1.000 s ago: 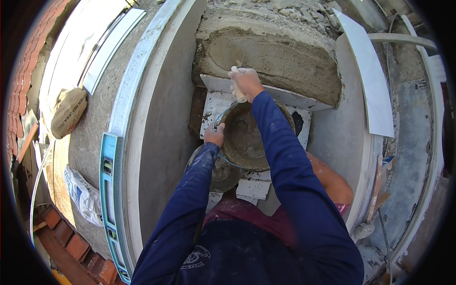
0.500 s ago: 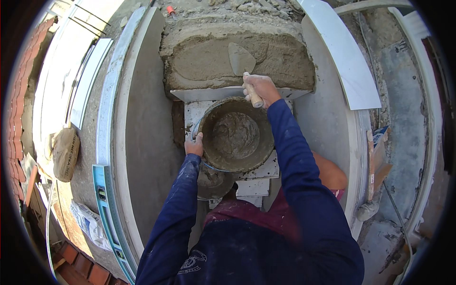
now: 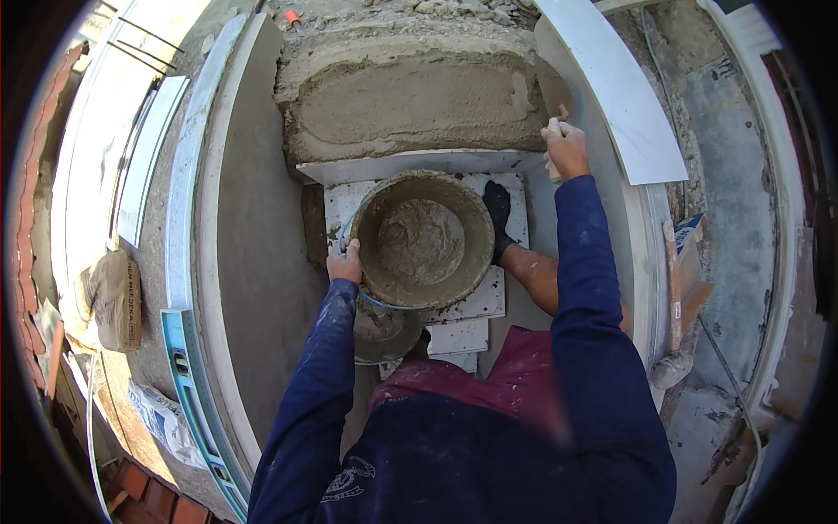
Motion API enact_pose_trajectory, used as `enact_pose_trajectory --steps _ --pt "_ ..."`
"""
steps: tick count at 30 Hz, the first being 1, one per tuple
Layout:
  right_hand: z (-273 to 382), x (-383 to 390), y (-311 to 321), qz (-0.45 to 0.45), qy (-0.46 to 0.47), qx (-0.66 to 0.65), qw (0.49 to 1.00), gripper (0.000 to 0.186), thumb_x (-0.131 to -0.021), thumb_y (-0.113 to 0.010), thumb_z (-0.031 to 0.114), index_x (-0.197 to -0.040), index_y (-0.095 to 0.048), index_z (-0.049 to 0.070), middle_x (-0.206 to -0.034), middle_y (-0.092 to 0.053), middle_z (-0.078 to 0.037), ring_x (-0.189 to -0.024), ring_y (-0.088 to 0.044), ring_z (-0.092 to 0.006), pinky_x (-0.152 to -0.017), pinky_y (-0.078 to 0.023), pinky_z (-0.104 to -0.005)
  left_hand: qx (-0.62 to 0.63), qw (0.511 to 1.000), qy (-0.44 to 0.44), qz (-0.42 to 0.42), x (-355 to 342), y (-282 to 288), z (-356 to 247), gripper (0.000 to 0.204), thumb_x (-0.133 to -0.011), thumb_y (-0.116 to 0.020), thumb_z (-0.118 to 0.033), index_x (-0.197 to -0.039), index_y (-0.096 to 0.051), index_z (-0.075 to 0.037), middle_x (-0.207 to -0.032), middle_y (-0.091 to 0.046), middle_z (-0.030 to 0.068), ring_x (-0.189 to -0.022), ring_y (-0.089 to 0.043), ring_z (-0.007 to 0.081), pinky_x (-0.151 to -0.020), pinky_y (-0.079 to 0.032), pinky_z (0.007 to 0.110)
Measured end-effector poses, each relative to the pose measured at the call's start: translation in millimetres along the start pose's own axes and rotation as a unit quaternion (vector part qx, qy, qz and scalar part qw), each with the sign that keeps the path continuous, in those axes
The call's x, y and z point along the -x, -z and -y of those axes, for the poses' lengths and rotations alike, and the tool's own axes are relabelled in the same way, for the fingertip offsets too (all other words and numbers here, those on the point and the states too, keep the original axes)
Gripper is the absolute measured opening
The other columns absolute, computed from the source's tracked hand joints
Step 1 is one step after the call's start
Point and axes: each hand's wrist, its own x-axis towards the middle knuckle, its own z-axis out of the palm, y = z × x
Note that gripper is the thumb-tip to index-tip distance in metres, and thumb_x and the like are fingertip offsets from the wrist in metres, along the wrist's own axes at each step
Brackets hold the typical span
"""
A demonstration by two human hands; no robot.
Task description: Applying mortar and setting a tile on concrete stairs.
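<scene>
A smooth grey left side wall (image 3: 257, 192) and a smooth grey right side wall (image 3: 633, 253) flank my work position. A rectangular bed of wet grey mortar (image 3: 410, 105) lies directly ahead, spanning most of the gap between them. A long, thin white slab (image 3: 419, 162) stands on edge along the bed's near side, probably to retain the mortar. A flat, mortar-spotted white board (image 3: 484, 301) lies beneath the bucket, presumably as its stand.

The round, mortar-coated bucket (image 3: 479, 234) sits between the slab and my body, part filled, likely for short reach. A turquoise spirit level (image 3: 184, 382) lies along the left side wall, clear of my arms. A grey-bladed trowel with a pale wooden handle (image 3: 552, 92) is at the bed's right end; I cannot tell whether its blade touches the wall.

My right hand (image 3: 567, 150) is closed around the trowel handle, apparently for blade control. My left hand (image 3: 345, 262) grips the bucket's left rim, apparently to steady it.

Quantities: side walls, two; mortar bed, upright slab, spirit level and trowel, one each; hands, two, both occupied.
</scene>
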Motion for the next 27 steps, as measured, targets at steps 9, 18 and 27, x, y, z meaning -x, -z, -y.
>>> enact_pose_trajectory --steps 9,18,27 --pt "-0.8 28.2 -93.9 -0.070 0.175 0.150 0.971 0.026 -0.075 -0.059 0.013 -0.092 -0.057 -0.006 -0.091 -0.061 -0.028 -0.092 -0.057 -0.0439 -0.084 -0.044 -0.0495 0.031 0.999 -0.013 0.011 7.8 -4.7 -17.5 0.025 -0.085 -0.063 -0.021 -0.093 -0.063 0.003 -0.079 -0.061 0.0040 -0.073 -0.055 0.0138 -0.070 -0.044 0.029" --pt "8.5 -0.8 -53.6 0.150 -0.171 -0.430 0.874 0.021 -0.090 -0.059 0.019 -0.096 -0.055 -0.001 -0.080 -0.055 -0.009 -0.059 -0.055 -0.0145 -0.042 -0.046 -0.0273 0.015 1.000 0.002 0.013 3.5 -4.7 -10.0 0.029 -0.084 -0.064 -0.022 -0.098 -0.063 0.004 -0.084 -0.064 0.0099 -0.077 -0.059 0.0188 -0.073 -0.046 0.032" --pt "-5.5 -14.5 -8.7 0.005 -0.016 -0.121 0.993 0.021 -0.084 -0.062 0.017 -0.085 -0.062 -0.004 -0.067 -0.057 -0.009 -0.047 -0.057 -0.0170 -0.039 -0.045 -0.0330 0.019 1.000 0.024 0.003 10.0 1.6 -26.2 0.028 -0.085 -0.064 -0.021 -0.098 -0.063 0.004 -0.086 -0.065 0.0088 -0.079 -0.060 0.0178 -0.075 -0.046 0.031"
